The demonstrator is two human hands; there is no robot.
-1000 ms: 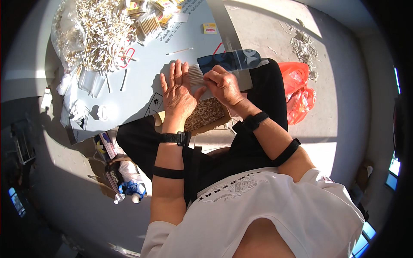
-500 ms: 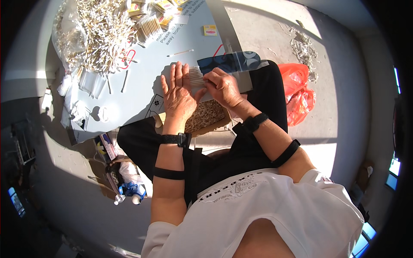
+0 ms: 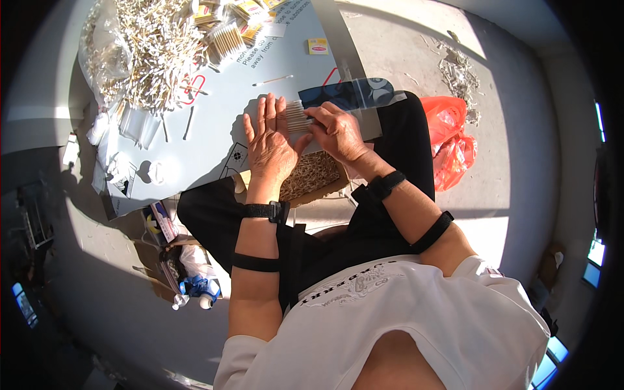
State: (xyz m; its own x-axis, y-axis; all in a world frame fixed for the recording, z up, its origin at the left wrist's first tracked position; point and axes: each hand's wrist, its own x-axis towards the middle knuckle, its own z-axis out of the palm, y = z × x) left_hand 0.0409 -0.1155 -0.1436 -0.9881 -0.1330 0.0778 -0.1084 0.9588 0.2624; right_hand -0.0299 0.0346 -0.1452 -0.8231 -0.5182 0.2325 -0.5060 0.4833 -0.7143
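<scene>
A neat row of cotton swabs (image 3: 296, 117) lies side by side at the near right edge of the grey table (image 3: 218, 123). Flat on the table along the row's left side rests my left hand (image 3: 270, 153), its fingers stretched and its thumb reaching toward the row's near edge. My right hand (image 3: 339, 133) is closed, with bent fingers at the row's right end; what is pinched in them is hidden. Just beyond touches a dark blue translucent plastic strip (image 3: 354, 93). One loose cotton swab (image 3: 273, 80) lies farther up the table.
A big heap of cotton swabs (image 3: 153, 55) covers the far left, beside a swab bundle (image 3: 227, 40) and yellow-labelled packs. A yellow card (image 3: 318, 46) lies far right. Below the table edge sits an open box of swabs (image 3: 312, 175). A red plastic bag (image 3: 448, 143) is on the floor.
My right fingers have shifted slightly at the row's right end. My left hand stays in place.
</scene>
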